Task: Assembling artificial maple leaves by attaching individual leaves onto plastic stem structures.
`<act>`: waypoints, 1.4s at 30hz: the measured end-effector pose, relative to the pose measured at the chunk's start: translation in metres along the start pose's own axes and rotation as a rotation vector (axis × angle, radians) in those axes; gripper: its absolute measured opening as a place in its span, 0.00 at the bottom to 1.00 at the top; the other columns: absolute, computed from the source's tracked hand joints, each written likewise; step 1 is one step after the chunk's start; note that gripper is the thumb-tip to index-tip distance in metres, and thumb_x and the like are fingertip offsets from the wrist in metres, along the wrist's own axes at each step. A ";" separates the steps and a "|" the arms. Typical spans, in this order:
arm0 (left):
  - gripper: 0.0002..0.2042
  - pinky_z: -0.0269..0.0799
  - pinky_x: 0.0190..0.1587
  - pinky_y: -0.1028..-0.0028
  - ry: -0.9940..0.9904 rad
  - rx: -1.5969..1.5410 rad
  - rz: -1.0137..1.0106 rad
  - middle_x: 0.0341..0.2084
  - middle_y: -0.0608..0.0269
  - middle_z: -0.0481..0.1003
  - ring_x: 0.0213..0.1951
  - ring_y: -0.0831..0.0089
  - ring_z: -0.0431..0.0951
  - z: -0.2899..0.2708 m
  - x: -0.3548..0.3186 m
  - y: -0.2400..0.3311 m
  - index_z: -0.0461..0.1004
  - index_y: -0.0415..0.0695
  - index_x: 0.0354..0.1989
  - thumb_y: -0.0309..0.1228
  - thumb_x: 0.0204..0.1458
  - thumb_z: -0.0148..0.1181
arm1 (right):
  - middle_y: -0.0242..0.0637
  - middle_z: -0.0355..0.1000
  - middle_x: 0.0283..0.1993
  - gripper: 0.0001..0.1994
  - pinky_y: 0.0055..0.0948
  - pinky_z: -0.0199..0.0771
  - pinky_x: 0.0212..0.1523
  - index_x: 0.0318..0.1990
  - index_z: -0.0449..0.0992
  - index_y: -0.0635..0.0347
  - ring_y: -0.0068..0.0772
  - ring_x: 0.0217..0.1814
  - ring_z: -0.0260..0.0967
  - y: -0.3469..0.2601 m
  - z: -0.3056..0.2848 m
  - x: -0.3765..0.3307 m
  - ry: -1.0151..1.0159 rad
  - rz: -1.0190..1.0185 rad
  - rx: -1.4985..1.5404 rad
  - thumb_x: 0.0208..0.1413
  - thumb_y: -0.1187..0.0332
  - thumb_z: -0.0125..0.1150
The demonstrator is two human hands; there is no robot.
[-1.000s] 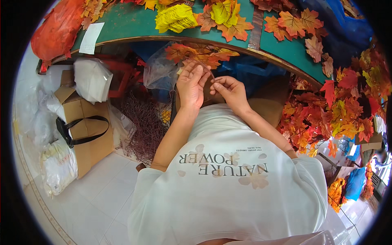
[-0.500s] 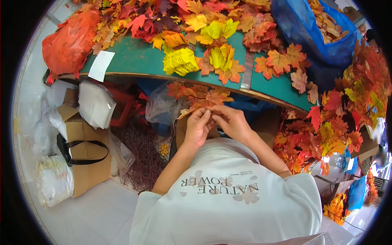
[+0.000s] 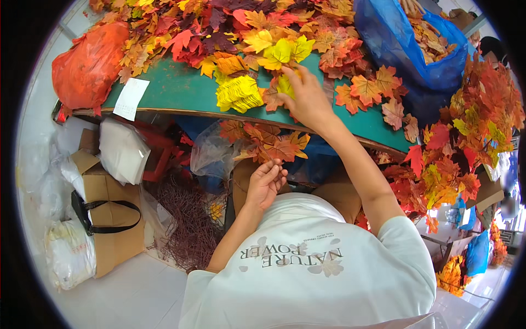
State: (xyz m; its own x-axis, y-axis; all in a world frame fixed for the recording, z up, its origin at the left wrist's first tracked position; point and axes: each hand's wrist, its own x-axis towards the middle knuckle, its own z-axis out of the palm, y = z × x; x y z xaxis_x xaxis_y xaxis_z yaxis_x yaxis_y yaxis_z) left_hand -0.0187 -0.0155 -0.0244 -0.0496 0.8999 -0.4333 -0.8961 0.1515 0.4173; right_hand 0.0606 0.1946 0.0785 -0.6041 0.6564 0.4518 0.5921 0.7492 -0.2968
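My left hand pinches the stem of a spray of orange artificial maple leaves, just in front of the table edge. The leaves fan out above the fingertips. Over the green table, my right hand reaches to a yellow artificial leaf, thumb and fingers apart around it and partly covering it. An orange-brown leaf lies beside the thumb. To the left sits a neat stack of yellow leaves. More yellow-green leaves lie just beyond my right hand.
Red, orange and purple leaves heap along the table's far side. An orange bag and white paper lie left; a blue bag stands right, another person's hand at its top. Brown stems pile below.
My right hand has left the leaf spray and moved up and forward onto the table leaves. My left hand still holds the spray by its stem, now a little lower in view.
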 end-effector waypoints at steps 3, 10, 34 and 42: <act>0.08 0.74 0.36 0.78 -0.004 -0.012 0.033 0.32 0.66 0.73 0.35 0.74 0.76 -0.001 0.001 0.002 0.70 0.41 0.43 0.25 0.55 0.53 | 0.53 0.54 0.59 0.30 0.44 0.57 0.58 0.60 0.56 0.60 0.54 0.60 0.53 0.013 0.045 0.010 0.037 -0.040 -0.067 0.51 0.63 0.59; 0.08 0.73 0.38 0.78 -0.038 -0.013 0.039 0.34 0.64 0.73 0.39 0.72 0.75 -0.001 0.004 0.003 0.70 0.41 0.44 0.24 0.56 0.51 | 0.55 0.52 0.61 0.30 0.44 0.52 0.61 0.62 0.54 0.58 0.57 0.62 0.50 0.008 0.050 0.044 -0.047 0.000 -0.054 0.53 0.62 0.56; 0.06 0.74 0.37 0.77 -0.096 0.048 -0.189 0.31 0.64 0.73 0.40 0.70 0.76 -0.106 0.029 -0.018 0.71 0.42 0.41 0.26 0.55 0.53 | 0.54 0.49 0.64 0.40 0.45 0.58 0.59 0.62 0.54 0.47 0.55 0.65 0.49 -0.016 -0.003 0.169 0.004 -0.312 0.224 0.40 0.62 0.69; 0.07 0.74 0.39 0.71 -0.137 -0.026 -0.187 0.31 0.61 0.74 0.42 0.65 0.76 -0.116 0.038 -0.014 0.71 0.41 0.39 0.24 0.52 0.56 | 0.46 0.40 0.68 0.39 0.47 0.61 0.57 0.56 0.66 0.38 0.56 0.65 0.47 -0.022 0.085 0.258 -0.234 -0.449 -0.276 0.29 0.54 0.74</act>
State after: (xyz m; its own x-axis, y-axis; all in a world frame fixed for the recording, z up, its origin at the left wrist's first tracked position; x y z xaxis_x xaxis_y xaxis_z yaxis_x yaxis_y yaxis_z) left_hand -0.0596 -0.0312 -0.1394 0.1770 0.9044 -0.3883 -0.8953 0.3118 0.3180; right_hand -0.1538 0.3556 0.1299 -0.9116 0.3050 0.2756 0.3487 0.9288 0.1256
